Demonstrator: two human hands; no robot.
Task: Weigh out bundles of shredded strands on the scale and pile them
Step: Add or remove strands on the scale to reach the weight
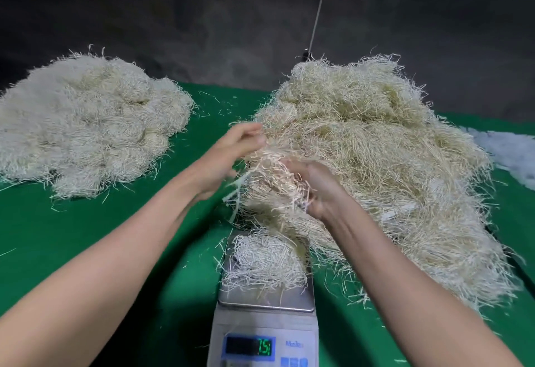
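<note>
A digital scale (266, 305) stands at the bottom centre, with a small bundle of pale shredded strands (265, 262) on its steel pan and green digits lit on its display. Behind it and to the right rises a big loose heap of yellowish strands (376, 158). My left hand (234, 155) and my right hand (315, 184) are both at the heap's near left edge, above the scale, fingers closed on a tuft of strands (275, 175) held between them. A pile of weighed bundles (86, 123) lies at the far left.
Green cloth (115, 236) covers the table, strewn with stray strands. A thin cord (318, 10) hangs down behind the heap against a dark wall. Something white (509, 155) lies at the right edge.
</note>
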